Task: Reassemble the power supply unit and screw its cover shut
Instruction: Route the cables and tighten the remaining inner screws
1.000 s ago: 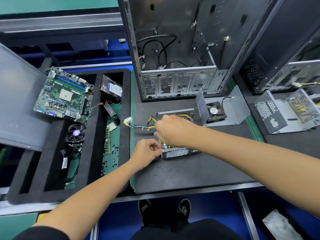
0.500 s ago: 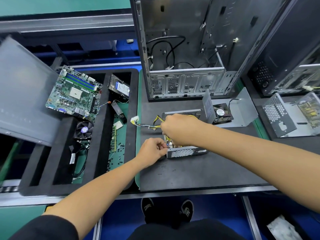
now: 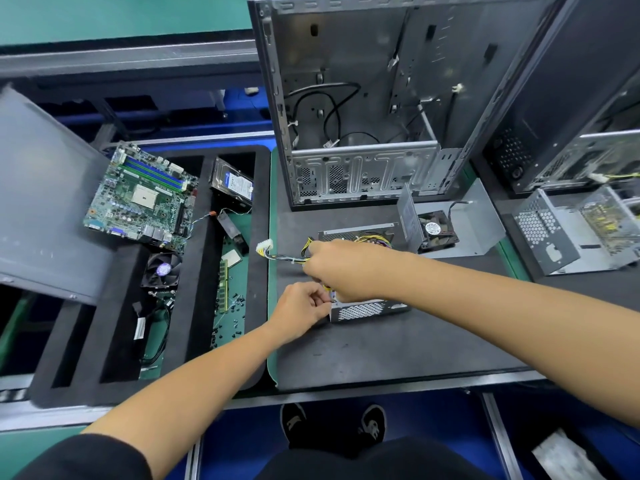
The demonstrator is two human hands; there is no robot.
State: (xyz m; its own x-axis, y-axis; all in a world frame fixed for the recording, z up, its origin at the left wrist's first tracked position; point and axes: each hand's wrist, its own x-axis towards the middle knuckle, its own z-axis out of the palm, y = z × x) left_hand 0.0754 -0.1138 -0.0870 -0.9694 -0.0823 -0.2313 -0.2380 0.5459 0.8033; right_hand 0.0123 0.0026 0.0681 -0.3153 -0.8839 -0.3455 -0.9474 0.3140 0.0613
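Barely anything's moved in the last second, you're still fiddling at the PSU's near-left corner.

Head cam: your left hand pinches something tiny, your right hand stays curled round the cable bundle. The power supply unit sits open mid-bench, its cover well apart, so closing up looks far off.

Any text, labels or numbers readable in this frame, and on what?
None can be read.
Hard drive: blue and white label, print too blurred.
Fan: round hub sticker, too small.
Cooler fan: purple hub sticker, illegible.
Motherboard: markings too small.
Cable tag: white, illegible.
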